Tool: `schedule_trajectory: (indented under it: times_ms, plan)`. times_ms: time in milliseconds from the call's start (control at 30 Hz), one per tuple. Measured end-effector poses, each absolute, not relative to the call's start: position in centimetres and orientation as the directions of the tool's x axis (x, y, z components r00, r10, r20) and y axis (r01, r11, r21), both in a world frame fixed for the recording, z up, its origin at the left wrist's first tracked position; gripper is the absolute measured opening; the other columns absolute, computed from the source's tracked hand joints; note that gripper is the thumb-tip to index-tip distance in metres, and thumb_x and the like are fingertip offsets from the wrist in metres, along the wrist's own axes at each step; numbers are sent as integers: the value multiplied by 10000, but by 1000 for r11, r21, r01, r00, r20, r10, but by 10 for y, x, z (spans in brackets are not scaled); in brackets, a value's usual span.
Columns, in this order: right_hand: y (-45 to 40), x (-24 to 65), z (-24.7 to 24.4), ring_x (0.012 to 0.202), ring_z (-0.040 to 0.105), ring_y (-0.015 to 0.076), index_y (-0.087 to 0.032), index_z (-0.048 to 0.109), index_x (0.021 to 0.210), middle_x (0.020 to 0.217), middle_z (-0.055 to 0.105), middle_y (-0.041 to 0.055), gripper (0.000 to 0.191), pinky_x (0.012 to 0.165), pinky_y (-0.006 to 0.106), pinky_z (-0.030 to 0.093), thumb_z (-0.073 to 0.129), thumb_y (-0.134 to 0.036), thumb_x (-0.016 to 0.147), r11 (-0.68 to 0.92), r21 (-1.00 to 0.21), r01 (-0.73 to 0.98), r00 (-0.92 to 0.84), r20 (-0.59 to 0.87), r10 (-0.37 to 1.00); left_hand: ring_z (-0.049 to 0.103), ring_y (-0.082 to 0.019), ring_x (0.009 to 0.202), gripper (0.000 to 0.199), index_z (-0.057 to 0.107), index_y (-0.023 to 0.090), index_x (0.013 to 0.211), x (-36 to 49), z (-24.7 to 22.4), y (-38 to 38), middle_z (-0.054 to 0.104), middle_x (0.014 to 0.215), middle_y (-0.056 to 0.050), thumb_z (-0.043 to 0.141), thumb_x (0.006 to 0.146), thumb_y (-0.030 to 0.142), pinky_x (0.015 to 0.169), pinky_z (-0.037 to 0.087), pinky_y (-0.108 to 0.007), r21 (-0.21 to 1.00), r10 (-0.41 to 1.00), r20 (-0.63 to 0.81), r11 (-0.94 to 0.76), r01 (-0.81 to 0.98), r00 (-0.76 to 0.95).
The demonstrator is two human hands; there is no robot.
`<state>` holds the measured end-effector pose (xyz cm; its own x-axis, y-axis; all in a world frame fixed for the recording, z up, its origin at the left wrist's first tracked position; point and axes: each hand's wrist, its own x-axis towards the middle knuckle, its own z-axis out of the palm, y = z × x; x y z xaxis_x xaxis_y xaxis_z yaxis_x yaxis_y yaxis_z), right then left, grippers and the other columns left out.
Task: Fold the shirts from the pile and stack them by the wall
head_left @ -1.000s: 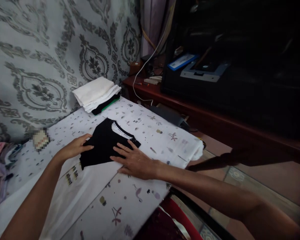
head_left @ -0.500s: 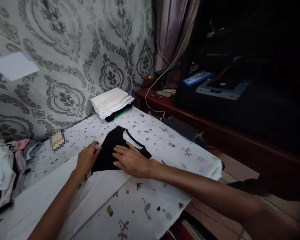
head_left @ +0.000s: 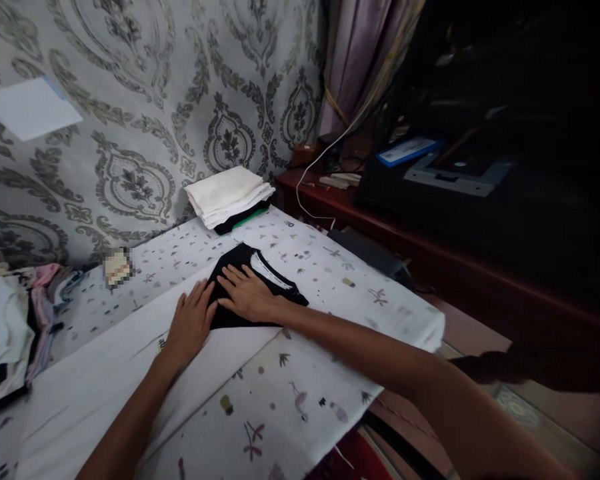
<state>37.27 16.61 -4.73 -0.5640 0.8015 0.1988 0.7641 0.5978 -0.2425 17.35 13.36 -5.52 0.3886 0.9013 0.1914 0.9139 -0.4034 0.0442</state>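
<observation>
A white T-shirt [head_left: 100, 380] with a black upper part lies stretched out, its long sides folded in, on a printed cloth. Its black neckline with a white inner band points away from me. My left hand [head_left: 191, 323] rests flat on the fabric where white meets black, fingers stretched out. Pressed on the black part, my right hand [head_left: 247, 293] has its fingers spread, their tips close to the left hand's. Neither hand grips anything. Small dark lettering on the shirt shows partly beside my left wrist.
A folded stack of clothes [head_left: 227, 197] stands at the bed's far corner. Loose clothes [head_left: 10, 327] are heaped at left, near a blurred-out small item [head_left: 118, 268]. On the right are a dark red cabinet [head_left: 325, 197], a white cable [head_left: 303, 200] and the cloth's edge [head_left: 437, 333].
My left hand has flattened and moved onto the shirt, where before it was at the black part's left edge. My right hand has shifted slightly up and left. The view has tilted slightly.
</observation>
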Motion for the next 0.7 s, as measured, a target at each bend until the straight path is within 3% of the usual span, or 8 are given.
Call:
schedule_trajectory:
  times_ms: [167, 367, 467, 567, 700]
  plan:
    - [203, 378, -44, 1517, 229, 308, -69, 440, 1488, 1598, 328, 204, 655, 1224, 563, 152, 361, -521, 1020, 540, -234, 809, -512, 173, 842, 343, -294, 1482, 518, 408, 156, 1498, 178, -49, 133, 409, 1576, -168, 320, 1028, 356, 1158, 337, -567, 25, 911, 162, -388, 921, 380]
    - [238, 410, -41, 1535, 175, 270, -166, 351, 1551, 1644, 254, 120, 608, 1226, 584, 100, 320, -483, 1034, 389, -355, 850, -410, 15, 912, 308, -293, 1498, 531, 395, 152, 1506, 181, -43, 132, 380, 1594, -157, 307, 1031, 372, 1169, 313, -574, 64, 926, 117, -368, 928, 359]
    - [235, 426, -30, 1533, 180, 264, -161, 351, 1550, 1636, 287, 112, 568, 1228, 557, 126, 291, -422, 1050, 302, -407, 862, -348, -42, 937, 274, -288, 1511, 562, 371, 142, 1522, 178, -39, 134, 341, 1614, -151, 292, 1031, 405, 1187, 279, -568, 98, 934, 64, -357, 929, 352]
    - [211, 431, -23, 1528, 201, 262, -135, 371, 1538, 1623, 317, 132, 564, 1221, 510, 195, 239, -404, 1061, 259, -440, 860, -285, 9, 959, 237, -290, 1524, 600, 348, 163, 1538, 174, -34, 133, 305, 1631, -145, 269, 1029, 469, 1188, 263, -583, 148, 932, 8, -360, 921, 363]
    - [160, 424, -33, 1531, 192, 255, -136, 373, 1538, 1630, 296, 140, 601, 1228, 494, 195, 290, -471, 1047, 454, -369, 811, -426, 159, 891, 187, -306, 1536, 648, 316, 205, 1560, 170, -27, 113, 246, 1653, -132, 222, 1021, 553, 1187, 219, -628, 162, 932, -2, -358, 920, 363]
